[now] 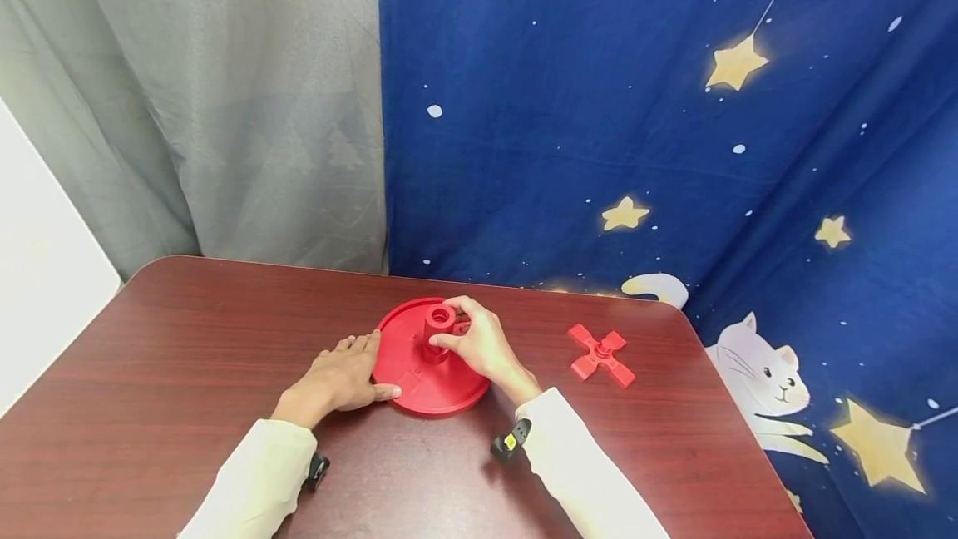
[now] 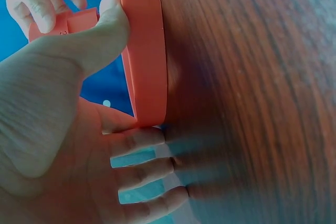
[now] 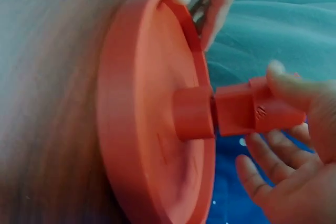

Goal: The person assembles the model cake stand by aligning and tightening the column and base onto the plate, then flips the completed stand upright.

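A round red plastic base with a raised rim (image 1: 432,402) lies on the table. From its middle rises a short round stub (image 3: 191,113), plain in the right wrist view. My right hand (image 1: 482,343) pinches a red hollow tube piece (image 3: 236,109) between thumb and fingers, upright over the stub. A thin dark line shows where the tube's lower end meets the stub. My left hand (image 1: 344,377) rests at the left of the base, thumb on the rim and straight, spread fingers along the outside, their tips down at the tabletop.
A red cross-shaped piece (image 1: 602,353) with a small centre peg lies on the brown table (image 1: 187,356) to the right of the base. Behind the table hang a grey curtain (image 1: 284,106) and a blue curtain (image 1: 524,148) printed with stars and a cat.
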`<state>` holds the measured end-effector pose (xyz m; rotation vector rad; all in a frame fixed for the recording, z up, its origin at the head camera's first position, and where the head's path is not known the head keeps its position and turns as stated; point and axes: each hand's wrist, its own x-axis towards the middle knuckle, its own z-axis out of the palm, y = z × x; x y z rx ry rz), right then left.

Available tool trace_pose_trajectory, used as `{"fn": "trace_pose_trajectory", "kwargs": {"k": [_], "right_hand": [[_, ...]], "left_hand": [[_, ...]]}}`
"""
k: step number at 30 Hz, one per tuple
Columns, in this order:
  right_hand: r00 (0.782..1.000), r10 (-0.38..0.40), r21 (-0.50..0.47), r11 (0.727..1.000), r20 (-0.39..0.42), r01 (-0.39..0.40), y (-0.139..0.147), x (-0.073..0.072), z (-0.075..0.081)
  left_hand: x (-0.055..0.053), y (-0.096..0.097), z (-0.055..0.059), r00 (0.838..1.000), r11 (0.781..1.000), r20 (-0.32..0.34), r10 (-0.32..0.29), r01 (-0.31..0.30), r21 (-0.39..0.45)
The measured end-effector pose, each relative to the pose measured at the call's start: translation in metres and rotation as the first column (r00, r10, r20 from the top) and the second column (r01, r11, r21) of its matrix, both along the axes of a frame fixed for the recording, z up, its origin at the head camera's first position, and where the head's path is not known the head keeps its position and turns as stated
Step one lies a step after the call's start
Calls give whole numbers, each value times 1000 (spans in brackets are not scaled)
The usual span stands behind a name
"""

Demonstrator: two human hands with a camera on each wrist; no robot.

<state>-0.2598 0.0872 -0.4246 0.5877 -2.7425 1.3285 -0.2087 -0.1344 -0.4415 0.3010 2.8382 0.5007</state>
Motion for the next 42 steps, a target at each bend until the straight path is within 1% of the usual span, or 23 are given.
{"fn": "trace_pose_trajectory", "kwargs": {"k": [2,4,6,9,11,12,14,16,23,26,30,34,36,38,40,42], "right_hand": [[1000,15,9,1000,16,-15,1,-1,1],[998,52,-3,999,42,-52,2,-2,3],[991,108,-61,993,80,-103,4,-4,6],[971,190,-174,971,143,-164,6,-6,8],[959,226,-225,957,172,-185,6,-8,8],[956,233,-234,954,181,-188,7,-8,8],[953,232,-240,953,193,-184,7,-9,7],[956,225,-235,956,190,-178,7,-9,7],[984,134,-158,981,116,-115,5,-7,4],[990,96,-127,988,104,-83,4,-6,2],[997,42,-80,996,67,-37,2,-5,0],[998,13,-70,998,60,-9,2,-4,-2],[997,11,-65,998,73,-6,3,-4,-2],[996,27,-73,997,90,-20,4,-4,-2],[991,65,-105,993,114,-53,6,-5,-2],[982,120,-164,982,142,-97,7,-6,-1]], "left_hand": [[-1,0,0,1000,1000,-1,0,0,0],[0,0,0,1000,1000,1,1,-1,2],[0,0,0,1000,1000,4,4,-4,4],[0,-1,-1,1000,1000,4,8,-8,5],[0,-1,-1,1000,1000,1,8,-8,6],[0,-1,-1,1000,1000,-1,7,-7,6],[-1,-1,-2,1000,1000,-4,6,-6,6],[-1,-1,-2,1000,1000,-12,3,-3,4],[-1,-2,-5,1000,1000,-18,-2,2,11],[-1,-2,-5,1000,1000,-14,-1,1,12],[-1,-1,-6,1000,1000,-1,6,-6,13],[-1,-1,-5,1000,1000,0,3,-3,7],[-2,-1,-4,1000,1000,-1,-1,1,5],[-2,-1,-3,1000,1000,-3,-3,3,3],[-2,-1,-2,1000,1000,-4,-3,3,2],[-2,0,-2,1000,1000,-5,-1,1,2]]}}
